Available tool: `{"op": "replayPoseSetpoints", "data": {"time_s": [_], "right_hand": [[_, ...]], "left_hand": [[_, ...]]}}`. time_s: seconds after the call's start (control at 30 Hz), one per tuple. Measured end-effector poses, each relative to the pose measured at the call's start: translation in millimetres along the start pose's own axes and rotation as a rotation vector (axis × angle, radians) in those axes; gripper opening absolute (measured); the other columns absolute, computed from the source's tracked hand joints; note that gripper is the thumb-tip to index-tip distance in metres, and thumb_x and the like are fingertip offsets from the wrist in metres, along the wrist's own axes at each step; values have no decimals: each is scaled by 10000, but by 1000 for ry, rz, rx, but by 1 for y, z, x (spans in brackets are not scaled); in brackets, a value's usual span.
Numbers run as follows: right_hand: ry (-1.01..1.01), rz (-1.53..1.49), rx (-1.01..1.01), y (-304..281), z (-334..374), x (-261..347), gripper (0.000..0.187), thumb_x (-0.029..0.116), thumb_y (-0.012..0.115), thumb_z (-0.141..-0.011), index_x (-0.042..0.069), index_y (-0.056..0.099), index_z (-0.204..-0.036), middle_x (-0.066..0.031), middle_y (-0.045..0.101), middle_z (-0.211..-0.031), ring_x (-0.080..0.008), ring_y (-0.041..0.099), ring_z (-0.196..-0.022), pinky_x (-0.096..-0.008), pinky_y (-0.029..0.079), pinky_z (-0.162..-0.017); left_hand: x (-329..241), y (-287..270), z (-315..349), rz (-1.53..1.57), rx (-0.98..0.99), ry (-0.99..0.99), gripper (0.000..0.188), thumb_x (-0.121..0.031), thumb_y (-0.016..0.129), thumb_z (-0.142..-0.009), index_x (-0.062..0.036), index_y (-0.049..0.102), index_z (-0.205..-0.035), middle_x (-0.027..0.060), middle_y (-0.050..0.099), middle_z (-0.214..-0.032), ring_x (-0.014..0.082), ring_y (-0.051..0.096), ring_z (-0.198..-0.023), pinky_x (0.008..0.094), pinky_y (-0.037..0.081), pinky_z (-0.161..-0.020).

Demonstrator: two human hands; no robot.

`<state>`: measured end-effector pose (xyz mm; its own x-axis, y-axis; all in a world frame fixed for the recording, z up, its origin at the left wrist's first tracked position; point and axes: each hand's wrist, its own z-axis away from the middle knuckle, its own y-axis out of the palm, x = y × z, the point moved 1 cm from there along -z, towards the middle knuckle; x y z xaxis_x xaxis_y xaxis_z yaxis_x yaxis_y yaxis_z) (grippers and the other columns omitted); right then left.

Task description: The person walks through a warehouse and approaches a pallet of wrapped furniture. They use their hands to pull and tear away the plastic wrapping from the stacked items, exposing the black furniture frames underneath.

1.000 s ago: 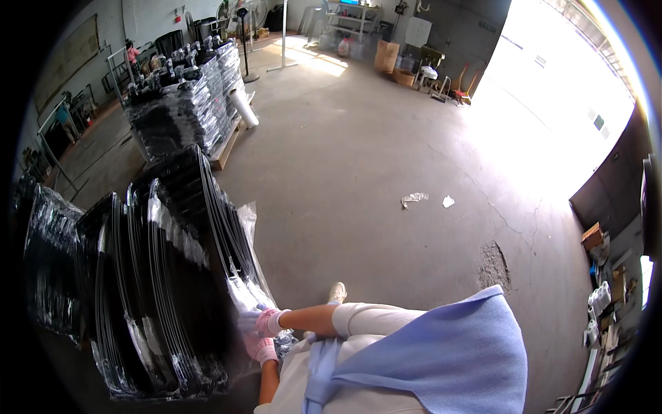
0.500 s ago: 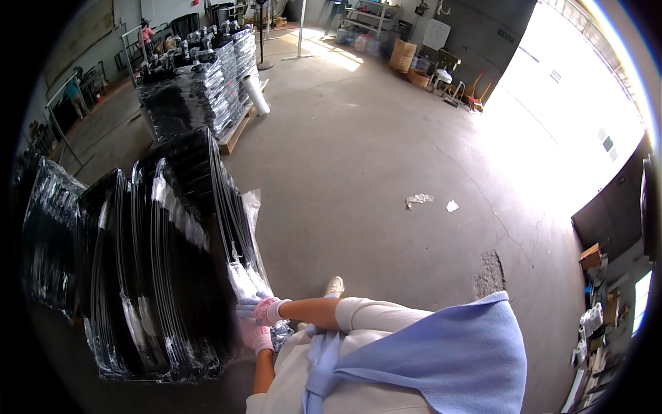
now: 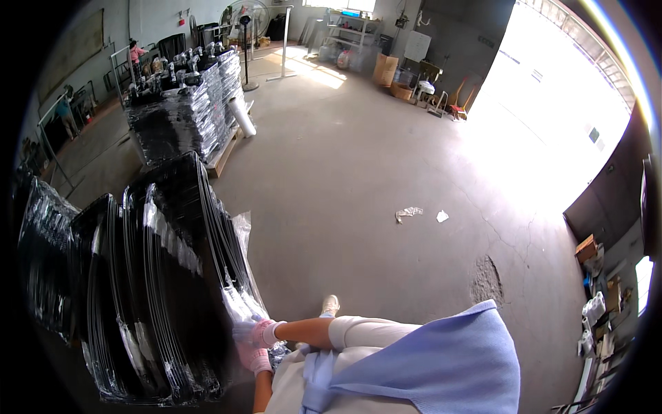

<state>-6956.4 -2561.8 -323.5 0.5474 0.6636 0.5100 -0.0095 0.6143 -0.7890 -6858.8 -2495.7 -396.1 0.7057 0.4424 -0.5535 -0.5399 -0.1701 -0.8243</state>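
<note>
Wrapped black flat frames (image 3: 162, 276) stand on edge in a row at the left, bound in clear film. My right hand (image 3: 256, 332), in a pink and lavender glove, is closed at the near right end of the row, on bunched white plastic wrap (image 3: 240, 303). Just below it my left hand (image 3: 254, 357), gloved in pink, presses against the same end of the bundle. The left fingers are hidden by the right hand and smeared. Crumpled clear film (image 3: 277, 353) shows beside my wrists.
Behind the row, a film-wrapped black stack (image 3: 183, 114) stands on a wooden pallet (image 3: 224, 155), with a white film roll (image 3: 241, 116) leaning on it. Plastic scraps (image 3: 409, 213) lie on the concrete floor near a rough patch (image 3: 487, 279). Two people are far left.
The view has tilted up a little, so the floor scraps and bundles sit slightly lower and further left. Both hands stay at the same end of the bundle.
</note>
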Motion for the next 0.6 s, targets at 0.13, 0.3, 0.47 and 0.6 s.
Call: {"op": "replayPoseSetpoints", "data": {"time_s": [0.13,0.3,0.47,0.6], "right_hand": [[-19,81,-45,5,-5,1,678,270,525,-752,205,249,-1368,-2,201,-1446,-191,259,-1296,-461,264,-1021],[-49,129,-111,18,-13,-8,689,275,534,-760,212,231,-1376,-1,185,-1453,-189,307,-1277,-443,259,-1035],[-22,111,-101,10,-8,-5,682,267,538,-751,225,248,-1367,-18,242,-1429,-186,343,-1252,-443,276,-1025],[31,96,-62,-3,4,0,522,257,549,-730,196,383,-1220,-16,421,-1225,-190,462,-1101,-406,367,-916]], "left_hand": [[8,-1,1,-42,7,-9,605,-370,618,-710,10,454,-1151,212,522,-1126,334,521,-1014,365,432,-845],[27,17,-4,-202,-71,71,489,-355,619,-727,-37,505,-1081,160,599,-1001,328,596,-888,382,498,-731],[21,12,-3,-254,-29,76,447,-360,610,-731,-41,537,-1035,155,612,-964,324,609,-844,387,506,-693],[-16,-19,4,-248,39,11,421,-368,601,-736,-46,562,-1004,145,620,-949,307,617,-820,380,508,-669]]}}
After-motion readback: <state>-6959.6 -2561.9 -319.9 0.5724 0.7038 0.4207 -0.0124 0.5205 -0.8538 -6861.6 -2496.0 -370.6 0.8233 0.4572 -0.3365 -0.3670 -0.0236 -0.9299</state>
